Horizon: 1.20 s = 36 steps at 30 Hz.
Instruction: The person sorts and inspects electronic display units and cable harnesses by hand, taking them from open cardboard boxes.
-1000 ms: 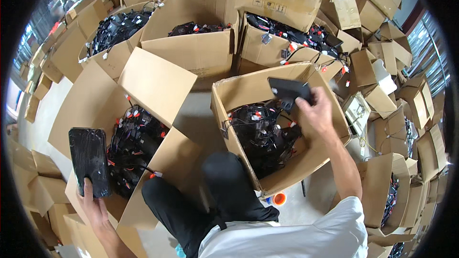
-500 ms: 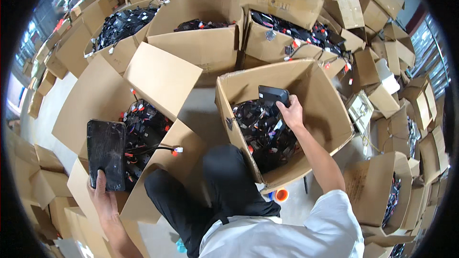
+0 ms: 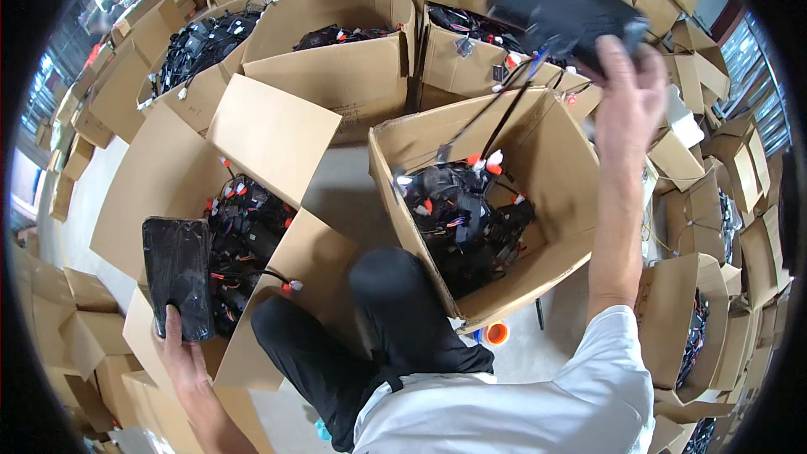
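Observation:
My left hand grips the lower end of a flat black rectangular pack, which looks wrapped in shiny film. It stands over the left side of an open carton heaped with black cabled packs. High over the far right side of another open carton, my right hand is closed on a second black rectangular pack, slightly blurred. Dark cables hang from that pack toward the carton. Inside, more black packs with red and white connectors lie jumbled.
Several more cartons of black packs stand beyond, among them one at the far middle. Stacked cartons crowd the right side. An orange-and-white roll and a black pen-like stick lie on the floor by the right carton.
My right hand has lifted its black pack up and away from the right carton, drawing cables out with it. The left hand still holds its pack in nearly the same place.

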{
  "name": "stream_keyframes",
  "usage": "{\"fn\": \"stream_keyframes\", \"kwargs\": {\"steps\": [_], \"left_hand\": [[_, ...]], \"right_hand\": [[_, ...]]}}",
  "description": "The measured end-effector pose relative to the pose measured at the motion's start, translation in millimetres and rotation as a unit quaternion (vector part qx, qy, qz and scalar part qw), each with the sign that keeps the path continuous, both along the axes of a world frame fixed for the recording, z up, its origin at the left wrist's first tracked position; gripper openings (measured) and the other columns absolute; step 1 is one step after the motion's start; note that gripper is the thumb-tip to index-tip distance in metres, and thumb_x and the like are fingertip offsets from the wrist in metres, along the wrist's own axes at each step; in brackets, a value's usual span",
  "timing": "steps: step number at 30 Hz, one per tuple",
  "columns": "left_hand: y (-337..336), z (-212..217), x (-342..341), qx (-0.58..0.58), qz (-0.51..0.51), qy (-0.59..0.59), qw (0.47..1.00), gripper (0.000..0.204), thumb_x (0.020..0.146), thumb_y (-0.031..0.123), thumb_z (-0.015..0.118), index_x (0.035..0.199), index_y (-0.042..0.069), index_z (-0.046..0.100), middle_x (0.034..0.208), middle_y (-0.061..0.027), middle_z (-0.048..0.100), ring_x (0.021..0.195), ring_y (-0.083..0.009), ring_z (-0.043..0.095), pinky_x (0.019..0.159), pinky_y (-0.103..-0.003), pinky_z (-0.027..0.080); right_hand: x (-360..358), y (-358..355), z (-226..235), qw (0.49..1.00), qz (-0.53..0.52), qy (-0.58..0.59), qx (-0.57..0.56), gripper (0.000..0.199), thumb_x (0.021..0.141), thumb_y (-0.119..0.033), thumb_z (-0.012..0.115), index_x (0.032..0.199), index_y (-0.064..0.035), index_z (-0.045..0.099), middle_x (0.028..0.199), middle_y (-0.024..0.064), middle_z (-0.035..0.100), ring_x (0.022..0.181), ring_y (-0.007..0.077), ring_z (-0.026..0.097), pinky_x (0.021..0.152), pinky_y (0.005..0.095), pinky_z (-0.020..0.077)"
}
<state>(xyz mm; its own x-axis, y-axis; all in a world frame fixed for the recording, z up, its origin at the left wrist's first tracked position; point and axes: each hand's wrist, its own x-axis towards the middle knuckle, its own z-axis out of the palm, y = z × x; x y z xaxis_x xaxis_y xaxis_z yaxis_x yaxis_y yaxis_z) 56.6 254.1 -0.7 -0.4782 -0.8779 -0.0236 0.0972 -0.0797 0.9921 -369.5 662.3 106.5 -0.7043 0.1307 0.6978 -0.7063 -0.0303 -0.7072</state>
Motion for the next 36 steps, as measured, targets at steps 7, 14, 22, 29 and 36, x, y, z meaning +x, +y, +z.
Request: {"fn": "stream_keyframes", "kwargs": {"steps": [7, 14, 22, 29, 36], "left_hand": [[18.0, -7.4, -40.9, 0.023, -0.063, 0.024, 0.997, 0.036, 0.095, 0.019, 0.068, 0.12, -0.006, 0.059, 0.11, -0.0087, 0.067, 0.098, -0.0172, 0.066, 0.088, -0.031, 0.052], [52.7, 1.8, -103.9, 0.023, -0.117, 0.048, 0.992, 0.033, 0.098, 0.022, 0.064, 0.12, -0.001, 0.063, 0.107, -0.0058, 0.068, 0.096, -0.0124, 0.064, 0.088, -0.028, 0.051], [96.3, -12.2, -120.8, 0.185, -0.122, 0.244, 0.944, 0.04, 0.101, 0.026, 0.052, 0.132, 0.001, 0.05, 0.122, -0.0121, 0.062, 0.116, -0.0196, 0.059, 0.1, -0.035, 0.048], [91.6, 36.8, -84.3, -0.033, -0.208, 0.122, 0.97, 0.064, 0.076, 0.02, 0.081, 0.13, 0.001, 0.054, 0.114, -0.0094, 0.063, 0.107, -0.0148, 0.059, 0.094, -0.031, 0.048], [47.6, 12.1, -109.3, 0.178, -0.169, 0.403, 0.882, 0.053, 0.089, 0.021, 0.066, 0.135, 0.0, 0.05, 0.117, -0.0093, 0.062, 0.111, -0.0172, 0.059, 0.1, -0.033, 0.045]], "right_hand": [[-20.9, -16.6, -90.7, 0.997, 0.005, -0.001, 0.082, 0.029, 0.09, -0.01, 0.072, 0.11, 0.0048, 0.055, 0.102, 0.0104, 0.064, 0.084, 0.0119, 0.062, 0.076, 0.0268, 0.0584], [67.9, -67.1, -45.4, 0.944, 0.289, -0.148, 0.059, 0.035, 0.091, -0.015, 0.071, 0.116, 0.0019, 0.054, 0.102, 0.0094, 0.064, 0.088, 0.0141, 0.064, 0.068, 0.0308, 0.0624], [136.2, -164.9, -53.2, 0.802, 0.507, -0.257, 0.183, 0.047, 0.095, -0.015, 0.068, 0.134, 0.0037, 0.049, 0.112, 0.0089, 0.063, 0.097, 0.0139, 0.062, 0.081, 0.0282, 0.0554], [146.4, -184.1, -20.3, 0.912, 0.309, 0.063, 0.263, 0.077, 0.073, -0.032, 0.083, 0.133, 0.0032, 0.049, 0.118, 0.0147, 0.056, 0.112, 0.0252, 0.054, 0.093, 0.0354, 0.0461], [163.7, -226.7, 22.6, 0.869, 0.359, -0.006, 0.34, 0.08, 0.067, -0.057, 0.084, 0.116, 0.0017, 0.059, 0.105, 0.0074, 0.062, 0.097, 0.017, 0.06, 0.088, 0.0306, 0.0471]]}}
